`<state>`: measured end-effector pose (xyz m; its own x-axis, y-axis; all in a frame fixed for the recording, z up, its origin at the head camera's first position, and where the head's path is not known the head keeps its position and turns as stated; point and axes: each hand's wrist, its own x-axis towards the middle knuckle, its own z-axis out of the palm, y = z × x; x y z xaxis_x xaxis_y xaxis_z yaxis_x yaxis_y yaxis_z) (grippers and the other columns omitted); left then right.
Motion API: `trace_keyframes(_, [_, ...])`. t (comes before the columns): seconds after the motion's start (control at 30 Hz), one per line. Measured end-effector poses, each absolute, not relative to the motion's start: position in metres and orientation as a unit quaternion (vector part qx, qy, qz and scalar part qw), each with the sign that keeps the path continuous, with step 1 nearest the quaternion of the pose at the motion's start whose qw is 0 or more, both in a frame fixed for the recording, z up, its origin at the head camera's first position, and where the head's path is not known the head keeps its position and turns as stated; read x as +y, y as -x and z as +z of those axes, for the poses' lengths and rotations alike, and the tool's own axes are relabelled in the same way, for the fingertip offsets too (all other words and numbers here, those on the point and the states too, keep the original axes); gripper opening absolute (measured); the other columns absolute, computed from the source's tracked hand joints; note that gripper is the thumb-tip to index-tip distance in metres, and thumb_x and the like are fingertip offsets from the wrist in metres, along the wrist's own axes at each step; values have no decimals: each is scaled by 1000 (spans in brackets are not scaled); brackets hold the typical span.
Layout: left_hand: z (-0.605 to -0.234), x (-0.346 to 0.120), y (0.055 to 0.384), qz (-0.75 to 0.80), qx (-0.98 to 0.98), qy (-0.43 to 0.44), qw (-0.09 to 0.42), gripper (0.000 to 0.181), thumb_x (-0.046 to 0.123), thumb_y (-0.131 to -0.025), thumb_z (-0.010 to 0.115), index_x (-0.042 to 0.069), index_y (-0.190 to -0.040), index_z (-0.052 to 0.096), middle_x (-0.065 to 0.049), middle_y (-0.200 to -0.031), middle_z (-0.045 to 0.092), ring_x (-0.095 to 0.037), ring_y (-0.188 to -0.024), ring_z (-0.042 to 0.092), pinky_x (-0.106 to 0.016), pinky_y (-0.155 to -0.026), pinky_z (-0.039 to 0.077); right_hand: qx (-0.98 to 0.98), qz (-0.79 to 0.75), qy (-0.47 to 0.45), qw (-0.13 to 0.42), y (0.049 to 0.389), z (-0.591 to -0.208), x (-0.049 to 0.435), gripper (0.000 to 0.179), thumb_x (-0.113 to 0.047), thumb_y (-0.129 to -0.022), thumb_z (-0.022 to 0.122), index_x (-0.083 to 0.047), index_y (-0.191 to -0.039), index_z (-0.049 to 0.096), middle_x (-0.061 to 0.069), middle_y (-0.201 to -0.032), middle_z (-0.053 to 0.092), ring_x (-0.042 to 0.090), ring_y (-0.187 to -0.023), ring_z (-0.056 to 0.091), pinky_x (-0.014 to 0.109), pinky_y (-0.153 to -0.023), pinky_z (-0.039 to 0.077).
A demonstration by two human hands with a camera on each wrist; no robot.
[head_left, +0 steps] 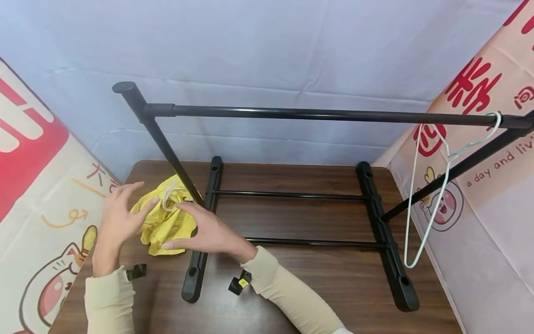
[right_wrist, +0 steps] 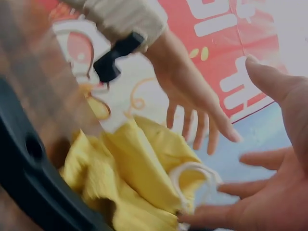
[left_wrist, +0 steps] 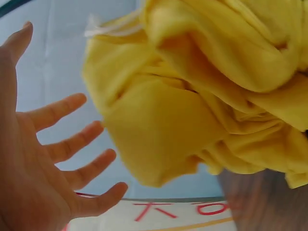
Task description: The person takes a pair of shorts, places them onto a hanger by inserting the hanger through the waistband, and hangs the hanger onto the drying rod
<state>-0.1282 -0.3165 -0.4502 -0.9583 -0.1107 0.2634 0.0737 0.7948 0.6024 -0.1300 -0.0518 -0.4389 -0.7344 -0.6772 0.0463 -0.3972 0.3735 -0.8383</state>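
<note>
A crumpled yellow cloth (head_left: 173, 229) with a white cord or band (head_left: 168, 195) on top lies at the left end of the table, beside the rack's left foot. On its left side is my left hand (head_left: 121, 211), fingers spread and apart from the cloth in the left wrist view. Over its right side reaches my right hand (head_left: 210, 229), thumb and fingers parted. In the right wrist view a fingertip of the right hand (right_wrist: 269, 192) comes near the white band; whether it touches I cannot tell. Neither hand grips anything.
A black metal rack (head_left: 292, 112) stands on the brown wooden table (head_left: 292, 287), its left post close to my right hand. From the right end of its top bar hangs a white hanger (head_left: 444, 185). Printed cloth panels (head_left: 41, 185) border both sides.
</note>
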Motion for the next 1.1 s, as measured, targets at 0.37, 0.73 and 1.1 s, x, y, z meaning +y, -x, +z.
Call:
trace_keyframes(0.37, [-492,-342,144,-361,-930,-62,29,76,55,-106,51,13,-166,31,-39,-167,10,-66,-150,12,-87,-106,20,787,-535,174,252,134,-463,-95,122,-59,-82,85,-35,-169,3,2,-178,9,24,-164,18,56,-123,37])
trace_keyframes(0.73, [-519,-354,155,-422,-906,-32,-26,73,53,-111,41,8,-167,26,-32,-169,26,-60,-154,21,-81,-116,20,733,-641,82,213,147,-492,-121,120,-43,-80,91,-39,-168,9,-2,-173,25,14,-153,38,45,-125,36])
trace_keyframes(1.1, [-523,-348,151,-442,-894,-50,-57,80,60,-109,41,11,-169,20,-28,-171,23,-57,-156,21,-79,-119,20,728,-658,19,191,147,-501,-135,116,-42,-79,93,-39,-166,16,0,-165,38,11,-146,45,36,-123,39])
